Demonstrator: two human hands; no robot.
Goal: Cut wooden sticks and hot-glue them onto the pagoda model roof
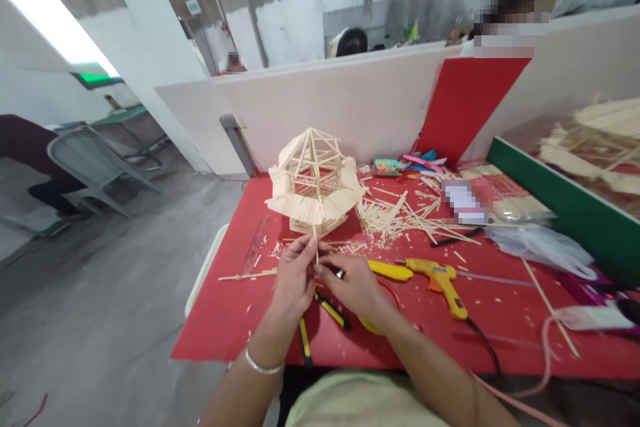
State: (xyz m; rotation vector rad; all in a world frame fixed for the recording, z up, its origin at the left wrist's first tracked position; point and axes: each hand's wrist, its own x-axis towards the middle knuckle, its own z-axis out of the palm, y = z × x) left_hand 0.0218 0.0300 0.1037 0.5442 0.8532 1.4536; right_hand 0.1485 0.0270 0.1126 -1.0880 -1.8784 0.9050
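Stick model (316, 170) stands on red tabletop (215, 327). Just before model, left hand (296, 272) pinches thin stick (316, 251); right hand (354, 280) beside it, fingers bent, pinching or not I cannot tell. Step seems handling this stick; next move probably calls for steady fingers.

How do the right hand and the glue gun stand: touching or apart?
Apart: the head view shows red tabletop between the right hand and the yellow glue gun.
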